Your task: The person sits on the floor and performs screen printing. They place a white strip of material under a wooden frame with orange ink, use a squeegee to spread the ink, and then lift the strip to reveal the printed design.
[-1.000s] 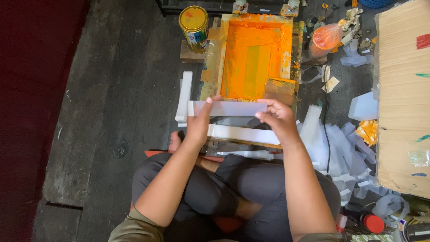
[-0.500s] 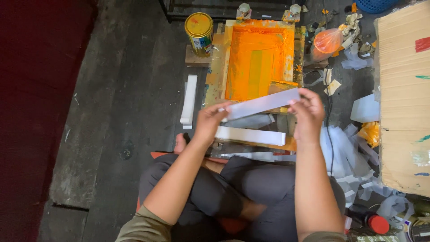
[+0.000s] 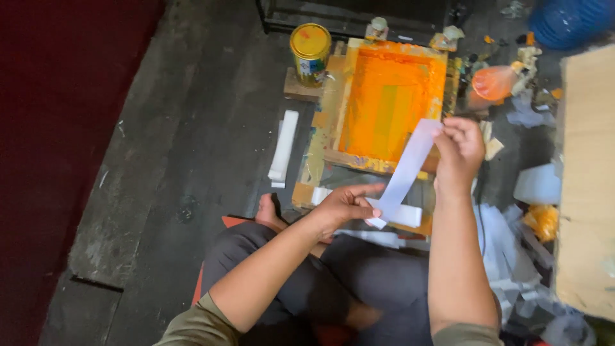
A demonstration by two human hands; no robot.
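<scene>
White paper strip (image 3: 406, 174) is held between the two hands, slanting from the lower end near the person's lap up to the upper end over the lower right corner of the orange printing screen (image 3: 391, 102). The lower end is pinched by the left hand (image 3: 343, 206), whose thumb and fingers are closed on the strip's edge just above the crossed legs. The upper end is gripped by the right hand (image 3: 460, 152), fingers curled narrowly round the top corner of the strip, beside the screen's right edge. Under the strip, a second white strip (image 3: 402, 214) is seen lying flat on the low board in front of the knees, partly covered by the left hand. The wooden-framed screen is laid on the dark plank floor (image 3: 192, 160), its mesh coated in bright orange ink with a paler greenish band down the middle. To the left of the frame a stack of white strips (image 3: 284, 146) is laid on the floor, well apart from the hands. A yellow-lidded tin (image 3: 311, 52) is stood on a small wooden block just beyond the frame's upper left corner. To the right, an orange plastic bag (image 3: 493, 82), scattered pale paper scraps (image 3: 506, 256) and a sheet of cardboard (image 3: 586, 179) are seen.
</scene>
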